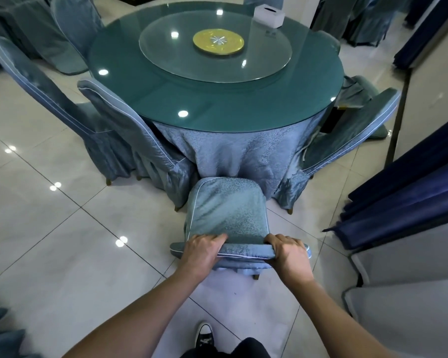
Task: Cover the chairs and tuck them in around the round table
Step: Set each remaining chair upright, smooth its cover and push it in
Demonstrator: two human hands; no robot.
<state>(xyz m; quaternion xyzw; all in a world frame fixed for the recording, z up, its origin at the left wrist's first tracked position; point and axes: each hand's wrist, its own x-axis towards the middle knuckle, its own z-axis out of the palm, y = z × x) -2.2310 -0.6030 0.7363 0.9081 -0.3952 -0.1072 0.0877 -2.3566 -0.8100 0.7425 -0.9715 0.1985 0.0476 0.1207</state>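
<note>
A chair in a blue patterned cover stands right in front of me, its seat facing the round table. My left hand grips the left part of the chair's top edge, fingers curled over it. My right hand grips the right part of the same edge. The front of the seat touches the table's hanging blue cloth. Two covered chairs stand at the table's left, and a covered chair leans at its right.
On the glass tabletop sit a glass turntable with a yellow disc and a white box. Dark blue curtains and a wall stand close on the right. More covered chairs are at the back left. My shoe is on glossy tiles.
</note>
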